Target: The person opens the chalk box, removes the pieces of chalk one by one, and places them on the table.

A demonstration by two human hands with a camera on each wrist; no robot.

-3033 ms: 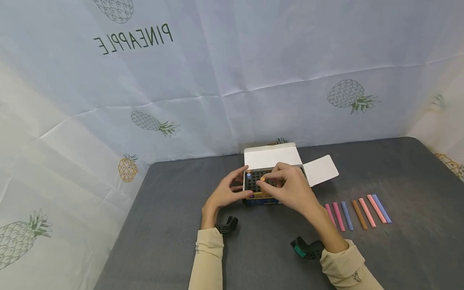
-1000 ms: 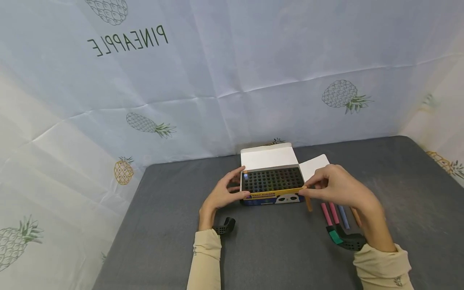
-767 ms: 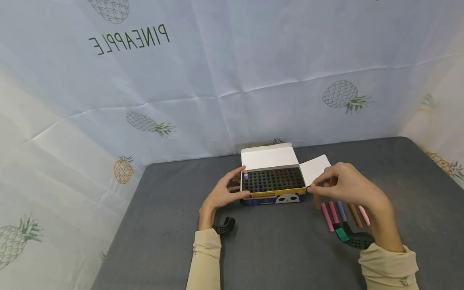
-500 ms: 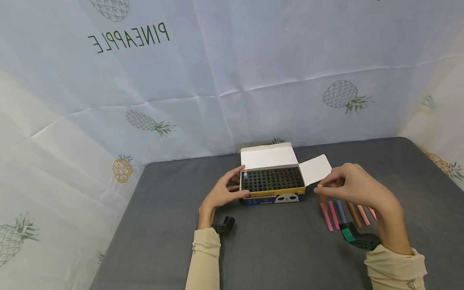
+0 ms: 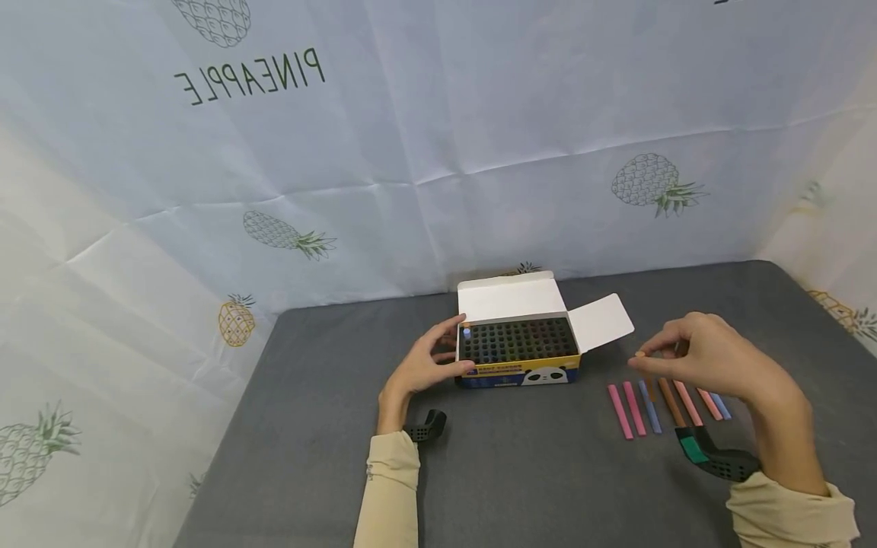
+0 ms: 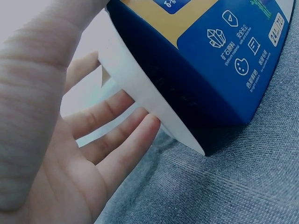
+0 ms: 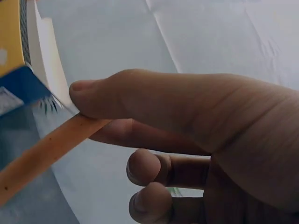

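An open chalk box (image 5: 507, 376) with a black holder full of round holes stands at the table's far side. My left hand (image 5: 426, 364) holds its left end, thumb at the front corner and index finger at the back one. In the left wrist view, fingertips (image 6: 148, 125) touch a white end flap (image 6: 135, 81). A blue chalk (image 5: 467, 333) and an orange one show in the holder's back-left corner. Out to the right, my right hand (image 5: 726, 365) pinches an orange chalk stick (image 7: 51, 144) between thumb and index finger, its lower end hanging down over the row of chalks.
On the grey table (image 5: 534, 472) lie several chalks side by side: pink chalk (image 5: 620, 412), blue chalk (image 5: 652, 411), brown chalk (image 5: 672, 402), salmon chalk (image 5: 687, 403) and others. The box's white side flap (image 5: 603, 321) sticks out to the right. A pineapple-print curtain (image 5: 384, 137) hangs behind.
My right hand has carried the orange chalk from over the box's holder rightward, past the side flap, to above the row of chalks. The left hand and the box have stayed in place.
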